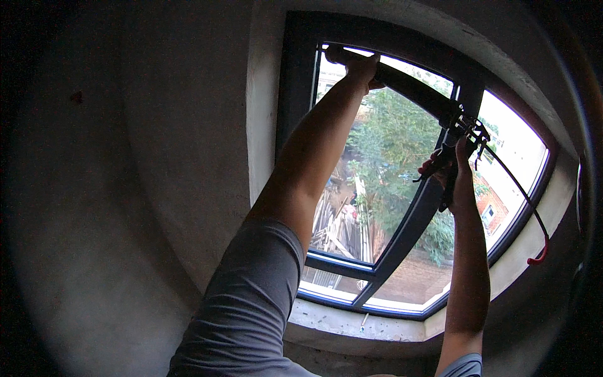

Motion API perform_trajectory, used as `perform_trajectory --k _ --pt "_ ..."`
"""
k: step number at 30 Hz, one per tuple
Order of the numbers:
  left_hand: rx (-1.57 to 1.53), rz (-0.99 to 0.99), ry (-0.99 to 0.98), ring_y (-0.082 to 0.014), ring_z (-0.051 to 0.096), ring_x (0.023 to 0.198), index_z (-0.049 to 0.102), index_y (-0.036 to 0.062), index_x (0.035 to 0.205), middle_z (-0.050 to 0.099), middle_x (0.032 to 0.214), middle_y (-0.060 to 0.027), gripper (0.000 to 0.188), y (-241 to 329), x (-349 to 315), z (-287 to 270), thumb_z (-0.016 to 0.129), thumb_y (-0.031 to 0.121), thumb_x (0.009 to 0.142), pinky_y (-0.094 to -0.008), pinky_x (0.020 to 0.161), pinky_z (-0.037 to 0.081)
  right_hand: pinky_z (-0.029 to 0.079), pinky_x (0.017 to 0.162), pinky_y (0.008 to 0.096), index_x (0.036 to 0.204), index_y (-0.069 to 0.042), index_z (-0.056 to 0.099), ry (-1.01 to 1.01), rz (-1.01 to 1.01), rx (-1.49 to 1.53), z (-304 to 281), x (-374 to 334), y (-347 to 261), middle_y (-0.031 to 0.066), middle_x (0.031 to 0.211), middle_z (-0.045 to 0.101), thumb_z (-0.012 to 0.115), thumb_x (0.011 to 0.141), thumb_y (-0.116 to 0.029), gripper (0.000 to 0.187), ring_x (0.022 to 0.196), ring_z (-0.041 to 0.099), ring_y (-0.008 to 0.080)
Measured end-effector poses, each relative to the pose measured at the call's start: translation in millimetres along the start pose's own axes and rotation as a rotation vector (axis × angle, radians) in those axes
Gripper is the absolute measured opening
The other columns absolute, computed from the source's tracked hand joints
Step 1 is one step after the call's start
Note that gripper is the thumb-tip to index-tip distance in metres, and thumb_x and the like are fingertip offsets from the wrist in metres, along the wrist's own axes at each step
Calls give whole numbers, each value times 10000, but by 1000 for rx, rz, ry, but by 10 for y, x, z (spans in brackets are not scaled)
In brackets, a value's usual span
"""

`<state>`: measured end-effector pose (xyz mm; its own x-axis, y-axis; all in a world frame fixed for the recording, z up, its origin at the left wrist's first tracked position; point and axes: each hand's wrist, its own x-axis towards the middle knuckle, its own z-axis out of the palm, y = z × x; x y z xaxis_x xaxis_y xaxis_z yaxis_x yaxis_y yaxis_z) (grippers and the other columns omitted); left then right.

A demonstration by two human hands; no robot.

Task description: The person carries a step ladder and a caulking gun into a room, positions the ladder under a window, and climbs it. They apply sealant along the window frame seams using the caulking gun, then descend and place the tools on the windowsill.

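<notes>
Head view: a grey wall (182, 157) fills the space left of the window (296, 81). Through its panes show a tree (389, 144) and, lower, a timber pile (336, 232). The caulking gun (411, 89) slants across the window's upper part, barrel toward its top left corner; the step in hand looks like holding or aligning it there. The left hand (361, 70) is wrapped round the barrel near its front end; the right hand (460, 171) is curled round the handle, though how hard it squeezes I cannot tell. Any shift seems to call for both hands steering together. A thin rod (512, 176) with a red end trails by the window's right side and could catch. Below the window, something small and pale lies on the sill (396, 330).
</notes>
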<state>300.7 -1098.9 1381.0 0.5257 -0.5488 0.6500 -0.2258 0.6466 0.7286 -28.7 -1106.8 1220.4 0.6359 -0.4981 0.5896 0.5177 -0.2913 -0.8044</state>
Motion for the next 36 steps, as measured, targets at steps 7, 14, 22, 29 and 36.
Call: perform_trajectory --k 7,14,22,29,36 --pt "-233 -109 60 -327 729 741 513 -42 1179 664 1013 -190 438 -597 -471 -254 719 248 924 -477 567 666 584 763 417 889 -27 659 68 91 -16 -107 -253 623 135 739 687 526 907 -760 746 698 711 264" --pt "-149 -173 179 -304 739 737 516 -64 1112 679 949 -205 394 -551 -800 -198 703 229 927 -404 574 679 573 641 390 812 -59 640 165 174 -18 -109 -329 706 112 666 649 553 891 -764 715 622 678 239" --pt "-164 -262 248 -291 726 711 545 -82 1037 666 928 -187 382 -497 -1086 -170 717 239 922 -404 544 665 541 560 345 745 -104 577 154 209 -114 -118 -474 678 64 611 601 443 942 -764 702 540 632 202" --pt "-129 -339 254 -276 721 755 480 -84 1149 624 997 -181 469 -548 -1217 -155 701 274 941 -390 597 681 532 464 302 830 -129 564 159 244 -29 -239 -597 686 9 646 575 563 924 -707 586 524 632 145" --pt "-117 -384 359 -263 720 749 516 -82 1094 623 966 -169 444 -591 -1372 -195 719 275 927 -383 586 673 545 558 312 845 -127 568 87 327 -110 -365 -682 785 7 651 576 505 940 -728 611 523 596 144"
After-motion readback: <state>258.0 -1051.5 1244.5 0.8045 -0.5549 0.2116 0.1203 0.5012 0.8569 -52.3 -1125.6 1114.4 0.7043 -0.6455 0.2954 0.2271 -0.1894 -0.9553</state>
